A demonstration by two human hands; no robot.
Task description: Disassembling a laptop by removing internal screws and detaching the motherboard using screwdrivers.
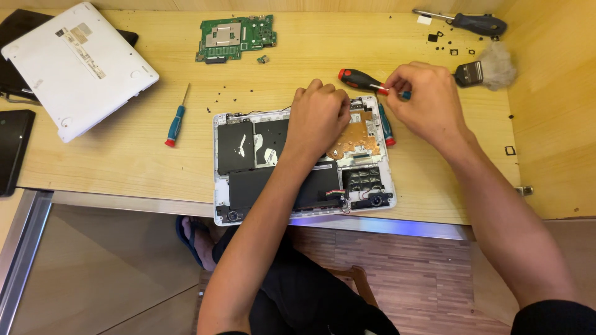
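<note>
An opened white laptop base [221,186] lies at the front edge of the wooden desk, its black battery, copper-coloured board [357,139] and speakers exposed. My left hand [320,118] rests on its upper middle, fingers curled down onto the inside near the hinge. My right hand [425,102] hovers just right of the base's top corner and grips a screwdriver with a red and black handle [357,77], the handle pointing left. A blue and red screwdriver [386,127] lies along the base's right edge.
A green circuit board [236,38] lies at the back. A white laptop cover [77,65] sits at the left over a black device. Another blue screwdriver [176,119], a brush [490,67], a dark screwdriver [475,23] and several small screws are scattered around.
</note>
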